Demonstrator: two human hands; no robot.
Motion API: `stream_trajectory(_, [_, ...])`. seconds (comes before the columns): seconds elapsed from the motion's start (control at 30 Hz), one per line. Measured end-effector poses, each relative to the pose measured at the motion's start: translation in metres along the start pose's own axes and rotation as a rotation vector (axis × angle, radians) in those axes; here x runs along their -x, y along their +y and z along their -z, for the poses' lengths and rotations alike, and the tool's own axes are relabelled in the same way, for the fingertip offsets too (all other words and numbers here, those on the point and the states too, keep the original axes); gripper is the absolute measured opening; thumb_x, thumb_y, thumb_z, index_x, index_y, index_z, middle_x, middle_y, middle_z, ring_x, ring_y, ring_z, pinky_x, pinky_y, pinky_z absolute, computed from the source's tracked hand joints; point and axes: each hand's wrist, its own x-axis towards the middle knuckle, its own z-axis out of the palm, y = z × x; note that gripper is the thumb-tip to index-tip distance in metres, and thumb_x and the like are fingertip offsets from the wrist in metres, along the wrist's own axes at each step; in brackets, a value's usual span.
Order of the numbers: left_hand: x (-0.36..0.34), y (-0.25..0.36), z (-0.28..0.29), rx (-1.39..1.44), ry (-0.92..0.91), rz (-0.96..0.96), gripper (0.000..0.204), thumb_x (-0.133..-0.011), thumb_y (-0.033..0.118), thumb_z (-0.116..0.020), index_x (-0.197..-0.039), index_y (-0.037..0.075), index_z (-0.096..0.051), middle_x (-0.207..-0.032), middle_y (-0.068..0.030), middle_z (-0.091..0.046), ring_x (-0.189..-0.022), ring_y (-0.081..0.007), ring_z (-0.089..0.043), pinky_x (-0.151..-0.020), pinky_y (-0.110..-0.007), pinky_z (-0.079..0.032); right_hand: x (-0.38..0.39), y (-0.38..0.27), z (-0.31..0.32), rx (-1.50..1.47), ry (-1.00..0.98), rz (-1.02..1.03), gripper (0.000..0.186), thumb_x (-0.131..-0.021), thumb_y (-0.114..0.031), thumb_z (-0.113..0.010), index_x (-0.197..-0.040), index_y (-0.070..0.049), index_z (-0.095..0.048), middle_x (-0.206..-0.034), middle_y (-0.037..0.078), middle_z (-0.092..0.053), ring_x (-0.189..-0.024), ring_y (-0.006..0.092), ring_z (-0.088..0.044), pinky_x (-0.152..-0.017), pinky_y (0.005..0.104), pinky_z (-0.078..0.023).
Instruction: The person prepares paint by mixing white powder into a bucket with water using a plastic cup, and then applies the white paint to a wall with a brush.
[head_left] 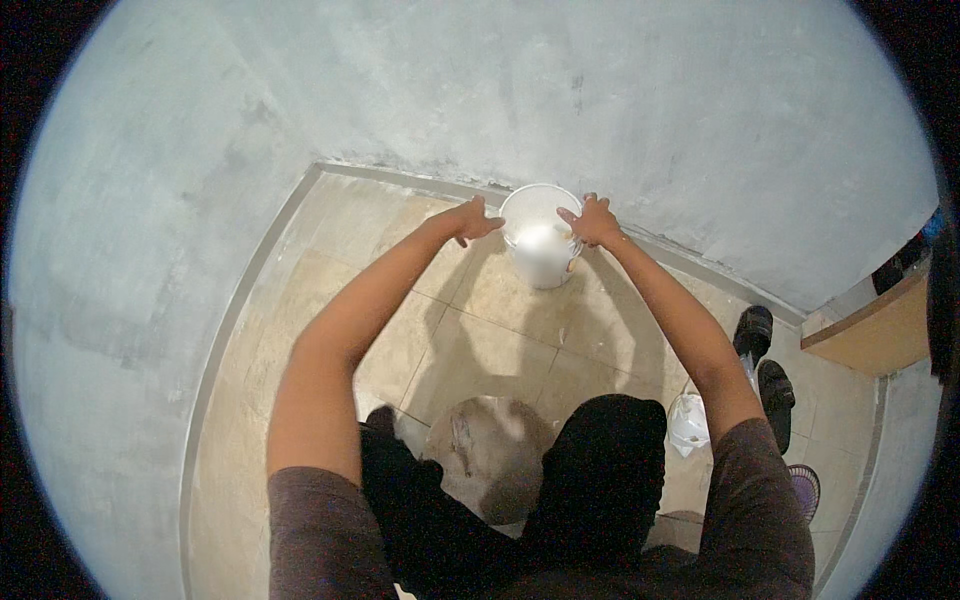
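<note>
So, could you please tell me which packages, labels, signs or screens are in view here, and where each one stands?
Crumpled white plastic bag: on the tiled floor by the person's right knee, near the black sandals; any print is too small to tell.
No labels, signs or screens show.

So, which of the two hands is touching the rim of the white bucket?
The right hand: its fingers rest on the rim of the white bucket. The left hand is spread open just beside it, apparently not touching.

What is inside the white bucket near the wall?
The bucket holds something white, up to about half its height. Whether this is liquid or paste cannot be told. The bottom is covered by it. Both hands are at the rim.
</note>
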Motion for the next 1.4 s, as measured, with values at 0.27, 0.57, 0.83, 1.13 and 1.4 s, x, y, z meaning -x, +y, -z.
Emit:
stream_trajectory(0.27, [-0.108, -0.015, -0.032, -0.031, -0.079, 0.057, 0.102, -0.089, 0.044, -0.058, -0.143, -0.014, 0.007, -0.14, -0.0334, -0.037, -0.108, -0.0421, -0.06, -0.066, -0.048, -0.061, -0.056, 0.058, -0.05, -0.614, -0.422, -0.037, 0.072, -0.088, -0.034, -0.064, -0.139, 0.002, -0.029, -0.12, 0.032, -0.052, -0.075, 0.0378, -0.069, -0.052, 0.0446, -0.061])
stream_trajectory(0.57, [-0.163, -0.095, -0.031, -0.28, -0.276, 0.008, 0.057, -0.092, 0.024, -0.058, -0.134, -0.005, -0.032, -0.103, -0.0225, -0.065, -0.071, -0.0323, -0.069, -0.056, -0.046, -0.059, -0.039, -0.016, -0.01, -0.21, -0.656, -0.249, 0.03, -0.092, -0.019, -0.055, -0.104, 0.009, -0.059, -0.094, 0.029, -0.064, -0.065, 0.0351, -0.07, -0.047, 0.0461, -0.058])
stream_trajectory(0.83, [-0.149, -0.017, -0.073, -0.236, -0.077, 0.053, 0.056, -0.085, 0.015, -0.065, -0.133, -0.003, -0.043, -0.111, -0.023, -0.064, -0.076, -0.03, -0.067, -0.062, -0.043, -0.055, -0.061, 0.039, -0.059, -0.092, -0.556, -0.496, 0.025, -0.091, -0.003, -0.045, -0.104, 0.015, -0.055, -0.078, 0.029, -0.067, -0.064, 0.035, -0.07, -0.051, 0.0483, -0.059])
stream_trajectory(1.13, [-0.147, -0.032, -0.071, -0.179, -0.003, -0.14, 0.093, -0.082, -0.004, -0.062, -0.153, 0.01, -0.003, -0.123, -0.0244, -0.06, -0.101, -0.0349, -0.066, -0.069, -0.04, -0.06, -0.042, 0.032, -0.046, -0.28, -0.494, -0.561, 0.02, -0.088, 0.001, -0.052, -0.097, 0.018, -0.058, -0.075, 0.028, -0.067, -0.059, 0.0361, -0.069, -0.049, 0.0484, -0.059])
stream_trajectory(1.4, [-0.116, -0.027, -0.043, 0.178, -0.082, 0.033, 0.088, -0.085, -0.009, -0.054, -0.153, 0.014, -0.004, -0.129, -0.0241, -0.055, -0.09, -0.0363, -0.068, -0.054, -0.044, -0.061, -0.03, 0.001, -0.051, 0.023, -0.262, -0.145, 0.016, -0.084, 0.001, -0.054, -0.089, 0.014, -0.063, -0.076, 0.028, -0.067, -0.062, 0.0358, -0.07, -0.052, 0.0462, -0.06])
